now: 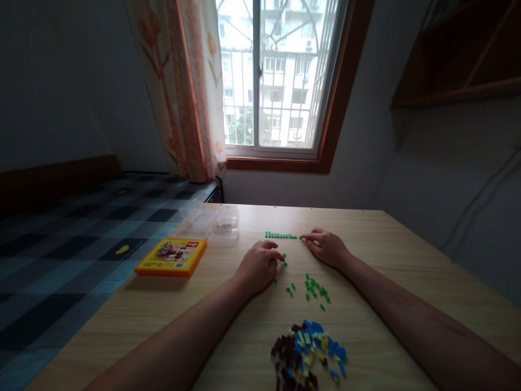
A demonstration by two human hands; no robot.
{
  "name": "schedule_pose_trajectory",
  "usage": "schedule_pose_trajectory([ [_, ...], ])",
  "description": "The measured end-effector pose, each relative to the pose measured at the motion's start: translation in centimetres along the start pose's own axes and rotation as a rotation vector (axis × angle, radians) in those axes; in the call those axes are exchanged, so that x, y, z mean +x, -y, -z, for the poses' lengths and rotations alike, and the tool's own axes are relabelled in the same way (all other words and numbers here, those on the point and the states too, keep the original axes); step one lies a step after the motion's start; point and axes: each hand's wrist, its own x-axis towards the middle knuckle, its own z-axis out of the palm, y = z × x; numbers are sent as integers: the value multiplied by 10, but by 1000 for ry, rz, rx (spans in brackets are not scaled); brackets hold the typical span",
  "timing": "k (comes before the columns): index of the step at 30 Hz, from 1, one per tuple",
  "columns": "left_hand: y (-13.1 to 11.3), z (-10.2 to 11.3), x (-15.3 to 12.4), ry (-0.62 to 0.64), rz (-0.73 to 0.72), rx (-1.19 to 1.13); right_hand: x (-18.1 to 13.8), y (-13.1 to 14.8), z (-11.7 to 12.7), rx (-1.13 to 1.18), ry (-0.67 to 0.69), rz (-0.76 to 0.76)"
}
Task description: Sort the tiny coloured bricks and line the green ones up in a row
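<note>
A row of small green toy bricks [280,235] lies toward the far side of the table. At its right end, my right hand [325,247] has its fingertips closed on a green brick [300,237]. My left hand [260,266] rests below the row, fingers bent and apart, with nothing visible in it. One fingertip is close to a loose green brick [285,264]; contact cannot be made out. More green bricks [313,285] are scattered between my forearms. Nearer to me is a mixed pile of brown, blue, yellow and cream bricks [303,347].
A yellow-orange box [171,257] lies at the left edge of the wooden table [391,260]. Clear plastic trays [223,224] stand behind it. A bed with a checked cover [73,233] adjoins the left side. Beyond the table is a window [280,76] with a curtain [183,92].
</note>
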Motion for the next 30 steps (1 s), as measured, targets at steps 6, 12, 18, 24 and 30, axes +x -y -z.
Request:
schedule_pose_trajectory([
  [6, 1, -1, 0, -14, -18, 9, 3, 6, 0, -30, 24, -12],
  [12, 2, -2, 1, -29, -35, -7, 5, -1, -3, 22, 15, 28],
  [18, -1, 1, 0, -24, -34, -16, 5, 1, -3, 34, -47, 5],
  [24, -4, 2, 0, -23, -36, -20, 5, 14, -6, 7, -33, -70],
  [30, -4, 2, 0, -9, -29, -27, 4, 14, -4, -50, -4, -86],
])
